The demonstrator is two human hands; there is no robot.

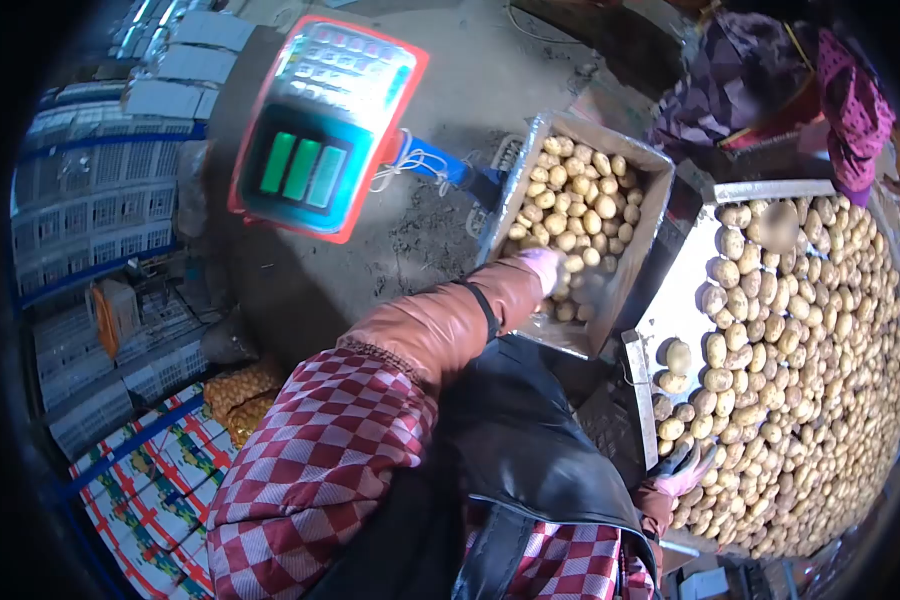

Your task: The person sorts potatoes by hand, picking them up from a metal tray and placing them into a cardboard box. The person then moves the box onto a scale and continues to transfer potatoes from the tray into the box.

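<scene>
My left hand [544,268], in a pale pinkish glove, reaches over the near left side of a cardboard box [642,222] lined with plastic. Potatoes [580,200] fill much of the box. Its fingers are blurred against the potatoes, so any grip is hidden. On the right, my right hand [682,472], gloved in pink and dark patches, lies with fingers apart at the lower left edge of a big spread of potatoes [800,370]. That spread covers a pale table with a raised metal rim [774,190].
A scale display with a red frame [325,128] stands on a blue post [435,162] left of the box. Stacked crates [100,210] and patterned cartons [160,490] line the left. At the upper right, another person's pink sleeve [855,120] hangs by the table's far edge.
</scene>
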